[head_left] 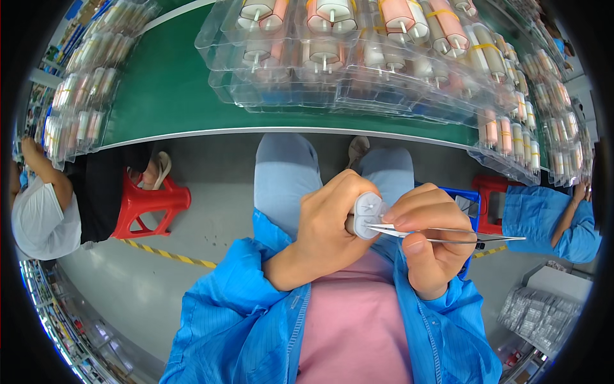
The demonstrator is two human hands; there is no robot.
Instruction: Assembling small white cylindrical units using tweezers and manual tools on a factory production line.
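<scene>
My left hand (329, 214) is closed around a grey twin-cylinder piece (361, 227), its figure-eight end turned up with small pins showing. Most of that piece's body is hidden in my fist. Between the thumb and fingers of my right hand (432, 224) is a pair of tweezers (448, 235), held level with its shanks pointing off to the right. The pale tweezer tips reach the end of the grey piece beside a pin; whether they grip anything there is too small to tell. Both hands are above my lap, on the near side of the table edge.
Ahead is a green table (166, 83) with stacked clear plastic trays (281, 96) of pink, white and grey cylinders. More trays stand at both sides. A co-worker (48, 211) is at the left by a red stool (150, 201); another person's blue sleeve (534, 217) shows at the right.
</scene>
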